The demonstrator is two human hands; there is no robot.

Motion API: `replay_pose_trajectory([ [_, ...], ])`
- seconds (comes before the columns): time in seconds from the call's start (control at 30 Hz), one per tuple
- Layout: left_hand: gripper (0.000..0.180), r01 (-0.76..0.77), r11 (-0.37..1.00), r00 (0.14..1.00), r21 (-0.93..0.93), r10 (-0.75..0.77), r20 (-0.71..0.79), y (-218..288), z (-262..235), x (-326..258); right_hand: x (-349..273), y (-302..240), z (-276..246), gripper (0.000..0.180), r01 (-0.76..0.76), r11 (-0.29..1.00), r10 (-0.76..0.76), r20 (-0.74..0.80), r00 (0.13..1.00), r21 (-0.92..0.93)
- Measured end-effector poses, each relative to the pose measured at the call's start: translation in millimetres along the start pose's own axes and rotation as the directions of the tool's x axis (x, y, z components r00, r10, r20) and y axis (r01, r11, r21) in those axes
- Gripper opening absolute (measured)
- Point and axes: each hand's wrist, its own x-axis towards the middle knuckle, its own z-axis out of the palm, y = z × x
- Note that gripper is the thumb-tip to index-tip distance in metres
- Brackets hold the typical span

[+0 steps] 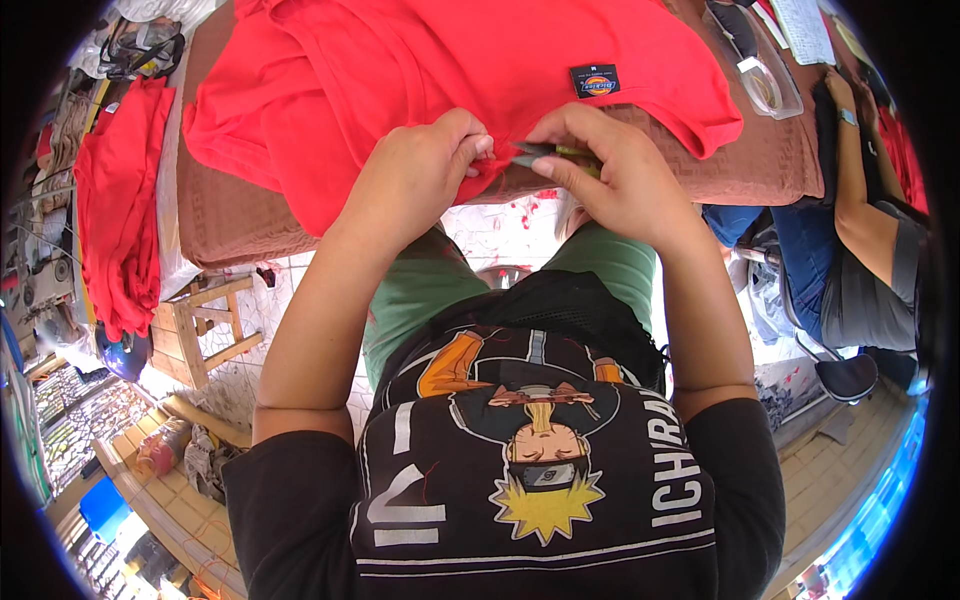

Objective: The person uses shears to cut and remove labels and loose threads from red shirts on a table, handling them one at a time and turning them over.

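A bright red garment (360,80) lies spread over the brown-covered table (230,215), with a small black label patch (596,81) on it. At the near edge of the fabric, my left hand (425,165) is closed in a pinch on a fold of the garment. My right hand (610,160) grips a pair of thread snips (535,152), whose dark blades point left toward the pinched edge. A greenish-yellow handle shows partly inside that palm. The blade tips are very close to the fabric; whether they touch it I cannot tell.
More red garments (120,210) hang at the left, above a wooden stool (195,335). A clear plastic container (770,90) and written papers (800,30) occupy the far right corner. Beyond it, a co-worker's arm (862,200) reaches forward. Red scraps dot the floor.
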Motion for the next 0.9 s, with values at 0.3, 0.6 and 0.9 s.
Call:
replay_pose_trajectory([
  [0.3,0.02,0.044,0.999,0.999,-0.02,-0.044,0.018,4,-2,1,2,-3,6,0.02,-0.009,0.999,0.011,0.059,0.998,-0.039],
  [0.6,0.021,0.027,1.0,1.0,0.003,-0.028,0.01,5,-1,1,6,5,10,0.018,0.04,0.995,-0.034,0.07,0.997,-0.086],
  [0.9,0.021,0.05,0.998,0.998,0.033,-0.051,0.031,6,-2,3,10,1,14,0.016,0.075,0.988,-0.062,0.101,0.993,-0.133],
])
